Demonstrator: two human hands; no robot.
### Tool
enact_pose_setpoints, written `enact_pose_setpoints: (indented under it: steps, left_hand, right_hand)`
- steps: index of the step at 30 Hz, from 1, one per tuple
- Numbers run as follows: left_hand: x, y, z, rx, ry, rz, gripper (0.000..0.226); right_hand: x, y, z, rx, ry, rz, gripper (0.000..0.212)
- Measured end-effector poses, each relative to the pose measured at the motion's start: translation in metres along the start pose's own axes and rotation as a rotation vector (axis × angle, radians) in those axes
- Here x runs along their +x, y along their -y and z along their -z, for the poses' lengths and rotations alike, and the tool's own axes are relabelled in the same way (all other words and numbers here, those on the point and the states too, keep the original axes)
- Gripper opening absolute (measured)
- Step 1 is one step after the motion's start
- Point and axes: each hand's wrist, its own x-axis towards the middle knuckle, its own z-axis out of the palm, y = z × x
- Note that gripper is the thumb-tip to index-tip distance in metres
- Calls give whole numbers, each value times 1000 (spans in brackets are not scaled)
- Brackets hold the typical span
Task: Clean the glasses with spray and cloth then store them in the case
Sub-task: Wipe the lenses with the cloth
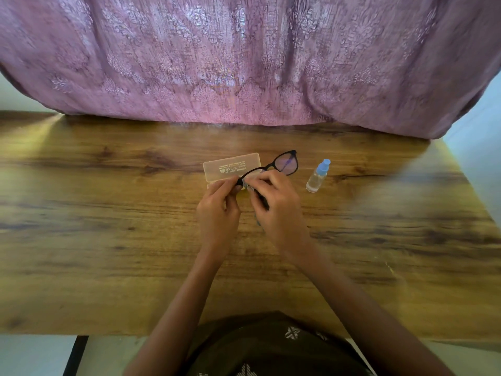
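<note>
Black-framed glasses point(285, 164) are held just above the wooden table point(108, 213), tilted with the right lens up and clear of my fingers. My left hand point(218, 210) pinches the frame's left end. My right hand point(276, 204) presses a small grey cloth point(247, 185) onto the left lens, which is mostly hidden by my fingers. A pale translucent glasses case point(230, 166) lies shut right behind my hands. A small clear spray bottle point(317, 176) with a blue cap stands to the right of the glasses, untouched.
A purple patterned curtain point(244, 63) hangs down onto the table's far edge. The table's near edge runs just in front of my dark patterned clothing point(271, 348).
</note>
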Motion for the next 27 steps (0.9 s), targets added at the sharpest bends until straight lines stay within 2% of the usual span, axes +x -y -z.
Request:
enact_pose_setpoints:
  steps: [10, 19, 27]
  left_hand:
    - [0, 1, 0, -2, -16, 1, 24]
    - [0, 1, 0, -2, -15, -21, 28]
    - [0, 3, -1, -2, -27, -11, 23]
  right_hand:
    - [13, -13, 6, -72, -41, -86, 21]
    - [4, -1, 0, -62, 38, 15, 21]
    - [15, -14, 8, -96, -20, -59, 22]
